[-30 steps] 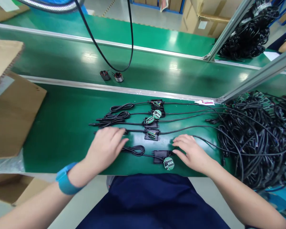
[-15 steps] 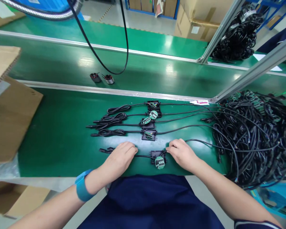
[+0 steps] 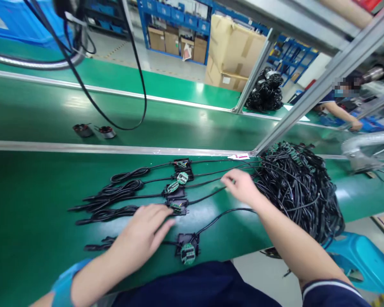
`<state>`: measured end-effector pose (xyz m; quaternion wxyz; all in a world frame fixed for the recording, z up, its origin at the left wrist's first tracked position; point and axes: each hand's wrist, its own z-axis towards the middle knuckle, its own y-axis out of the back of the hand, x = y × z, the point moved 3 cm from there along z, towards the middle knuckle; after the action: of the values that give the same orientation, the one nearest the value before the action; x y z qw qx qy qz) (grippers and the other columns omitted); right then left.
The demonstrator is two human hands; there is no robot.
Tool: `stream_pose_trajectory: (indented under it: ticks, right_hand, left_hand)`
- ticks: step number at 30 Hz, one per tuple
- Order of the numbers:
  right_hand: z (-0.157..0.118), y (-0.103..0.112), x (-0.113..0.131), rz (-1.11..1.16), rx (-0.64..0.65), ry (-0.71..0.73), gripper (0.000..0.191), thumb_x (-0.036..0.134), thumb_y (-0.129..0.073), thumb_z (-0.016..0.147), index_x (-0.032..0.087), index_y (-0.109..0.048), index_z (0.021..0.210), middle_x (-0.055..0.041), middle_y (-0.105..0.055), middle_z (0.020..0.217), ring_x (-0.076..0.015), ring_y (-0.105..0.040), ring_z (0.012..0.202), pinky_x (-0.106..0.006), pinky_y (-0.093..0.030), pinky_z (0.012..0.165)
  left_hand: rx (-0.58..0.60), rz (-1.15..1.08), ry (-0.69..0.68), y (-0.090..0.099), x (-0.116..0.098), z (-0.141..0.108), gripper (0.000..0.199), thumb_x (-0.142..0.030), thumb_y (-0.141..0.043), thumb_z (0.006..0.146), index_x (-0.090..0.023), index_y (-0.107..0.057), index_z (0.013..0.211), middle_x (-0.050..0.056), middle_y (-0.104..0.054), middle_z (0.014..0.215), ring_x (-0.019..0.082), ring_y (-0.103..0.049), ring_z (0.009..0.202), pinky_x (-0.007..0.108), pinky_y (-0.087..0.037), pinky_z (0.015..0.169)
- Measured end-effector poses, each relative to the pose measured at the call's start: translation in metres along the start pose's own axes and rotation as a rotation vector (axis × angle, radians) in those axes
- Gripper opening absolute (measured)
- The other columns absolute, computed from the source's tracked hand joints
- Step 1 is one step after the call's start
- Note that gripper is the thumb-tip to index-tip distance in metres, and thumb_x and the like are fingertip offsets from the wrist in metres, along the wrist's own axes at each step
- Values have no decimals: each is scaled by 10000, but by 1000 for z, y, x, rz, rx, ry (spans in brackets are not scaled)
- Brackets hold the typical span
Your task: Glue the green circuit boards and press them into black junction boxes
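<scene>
Right hand (image 3: 240, 185) moved, half curled by cables (image 3: 208, 196), left hand (image 3: 144, 232) open

Green workbench (image 3: 54, 230) bearing black housings with round green circuit boards (image 3: 188, 254), coiled black cables (image 3: 129, 174), a white-and-red tube (image 3: 239, 157) that lay near the metal strip (image 3: 131, 150), a large cable heap (image 3: 297, 192) beside it

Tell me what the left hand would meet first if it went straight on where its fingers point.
Most likely the black housing with the green circuit board in it, right by the left hand's fingertips. They seem to overlap its edge, but depth is unclear from this view.
</scene>
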<state>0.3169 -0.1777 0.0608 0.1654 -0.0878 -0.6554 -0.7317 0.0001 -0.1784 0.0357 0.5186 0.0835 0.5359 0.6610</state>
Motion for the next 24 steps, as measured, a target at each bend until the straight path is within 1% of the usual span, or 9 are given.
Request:
stream_pose_trajectory:
  ticks: [2, 4, 6, 8, 12, 16, 18, 20, 24]
  right_hand:
    - [36, 17, -45, -289, 9, -228, 274, 203, -466, 983, 132, -719, 1061, -150, -705, 1076, -244, -629, 1035, -360, -469, 950]
    - [67, 22, -79, -349, 37, -275, 300, 151, -494, 947, 105, -709, 1151, -188, -674, 1170, -274, -603, 1107, -373, -448, 983]
    - [90, 17, -102, -351, 95, -269, 309, 113, -583, 884, 141, -725, 1158, -172, -667, 1190, -270, -603, 1105, -353, -441, 985]
    - [101, 6, -116, -349, 155, -267, 313, 90, -668, 817, 179, -751, 1105, -142, -680, 1138, -252, -620, 1053, -326, -442, 966]
    - [107, -10, -136, -341, 195, -290, 321, 109, -758, 746, 176, -741, 1060, -132, -674, 1095, -246, -619, 1029, -307, -446, 923]
    - [110, -5, -147, -328, 163, -335, 243, 178, -701, 821, 187, -667, 1062, -98, -694, 1010, -239, -636, 960, -339, -453, 877]
    - [114, 5, -148, -313, 72, -365, 229, 235, -639, 883, 188, -619, 1105, -93, -703, 980, -244, -648, 919, -387, -454, 885]
    - [120, 17, -142, -194, -138, -375, 245, 289, -650, 876, 189, -597, 1094, -84, -708, 951, -244, -656, 886, -413, -466, 883]
    - [126, 26, -119, 460, -619, -402, 444, 413, -795, 730, 199, -560, 1040, -20, -693, 812, -202, -659, 722, -353, -531, 704]
  left_hand:
    - [-10, -4, 12, 7, 31, 39, 229, -319, -471, 1002, -201, -658, 1062, 94, -701, 1065, 239, -630, 1025, 406, -486, 913]
    - [-7, -17, 38, 3, 61, 81, 269, -340, -464, 990, -195, -661, 1103, 108, -678, 1163, 258, -597, 1117, 445, -463, 987]
    - [18, -40, 70, -10, 88, 118, 302, -379, -525, 941, -191, -664, 1132, 119, -658, 1219, 283, -572, 1163, 467, -447, 1018]
    - [117, -94, 99, -27, 107, 143, 281, -389, -575, 891, -182, -691, 1041, 113, -685, 1130, 278, -600, 1091, 438, -465, 982]
    - [239, -158, 235, -50, 129, 163, 225, -361, -581, 863, -180, -668, 761, 70, -677, 847, 228, -614, 849, 352, -470, 811]
    - [284, -196, 444, -55, 140, 169, 295, -390, -603, 855, -187, -587, 642, 18, -610, 656, 179, -556, 661, 295, -395, 638]
    - [293, -203, 498, -56, 144, 171, 334, -410, -606, 859, -193, -552, 612, 0, -574, 591, 163, -522, 594, 284, -357, 584]
    - [287, -200, 519, -58, 146, 171, 332, -407, -631, 848, -196, -539, 608, -3, -570, 582, 160, -512, 577, 281, -339, 569]
    - [256, -171, 527, -63, 143, 168, 278, -375, -667, 834, -198, -550, 655, 10, -594, 636, 178, -537, 626, 287, -336, 600]
